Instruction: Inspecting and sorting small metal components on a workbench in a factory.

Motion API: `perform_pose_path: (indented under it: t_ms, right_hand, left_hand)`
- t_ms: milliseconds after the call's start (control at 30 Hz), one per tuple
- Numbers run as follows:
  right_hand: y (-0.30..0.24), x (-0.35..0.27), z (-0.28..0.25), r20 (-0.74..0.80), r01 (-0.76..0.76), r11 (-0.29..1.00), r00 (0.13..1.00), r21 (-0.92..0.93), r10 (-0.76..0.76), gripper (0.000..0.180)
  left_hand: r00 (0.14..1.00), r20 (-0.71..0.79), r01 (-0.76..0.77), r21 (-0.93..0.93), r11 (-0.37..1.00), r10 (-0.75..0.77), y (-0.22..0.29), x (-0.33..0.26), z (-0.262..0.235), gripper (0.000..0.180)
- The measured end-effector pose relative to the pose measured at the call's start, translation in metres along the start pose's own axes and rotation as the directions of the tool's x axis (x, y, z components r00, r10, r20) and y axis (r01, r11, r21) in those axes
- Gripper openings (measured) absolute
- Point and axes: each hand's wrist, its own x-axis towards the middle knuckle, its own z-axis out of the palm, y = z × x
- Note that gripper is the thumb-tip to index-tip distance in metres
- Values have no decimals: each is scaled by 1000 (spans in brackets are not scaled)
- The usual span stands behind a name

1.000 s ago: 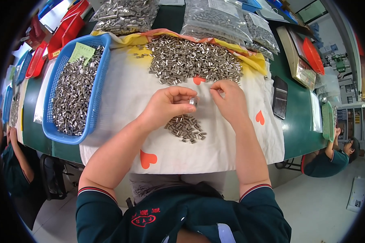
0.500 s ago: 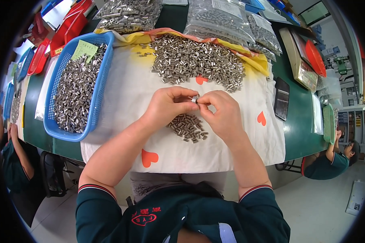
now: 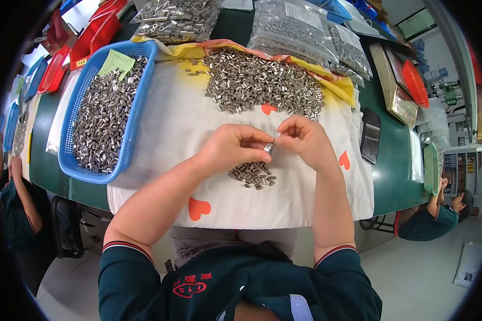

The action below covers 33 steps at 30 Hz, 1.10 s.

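Note:
My left hand point(image 3: 235, 144) pinches a few small shiny metal cylinders point(image 3: 269, 147) between thumb and fingertips, above the white cloth point(image 3: 160, 160). Just to the right, my right hand point(image 3: 305, 140) has thumb and forefinger pressed together close to their upper end; anything in that pinch is too small to make out. A small heap of metal cylinders point(image 3: 251, 175) lies on the cloth below my hands, partly hidden by the left one. Beyond my hands spreads a large pile of similar cylinders point(image 3: 262, 80).
A blue basket point(image 3: 130, 134) full of metal pieces stands at left. Clear bags of metal parts point(image 3: 292, 29) line the back, beside a yellow cloth edge point(image 3: 340, 85). At right lie a dark phone-like slab point(image 3: 370, 136) and a red tray point(image 3: 415, 83). Other people sit at both sides.
My right hand has drawn slightly up and right from the cylinders in my left hand. My left hand has shifted a little right and nearer, showing more of the metal it holds.

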Motion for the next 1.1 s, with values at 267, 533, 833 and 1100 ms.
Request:
perform_pose_path:
  t_ms: [267, 533, 833, 1100]
  right_hand:
    - [22, 30, 17, -216, 50, 499, 862, -865, -459, 14]
    - [19, 18, 8, -217, 29, 586, 913, -810, -345, 9]
    - [-3, -2, 21, -83, 252, 967, 965, 20, -250, 13]
    - [-16, -8, 28, -97, 161, 977, 980, -141, -175, 15]
  left_hand:
    - [1000, 18, 7, 89, 996, -8, -2, 0, -2, 30]
    - [999, 36, -9, 68, 998, 7, -2, 1, -4, 29]
    - [998, -56, -48, -235, 971, 35, 2, 4, -5, 28]
    - [997, -69, -38, -168, 985, 27, 1, 1, -6, 30]
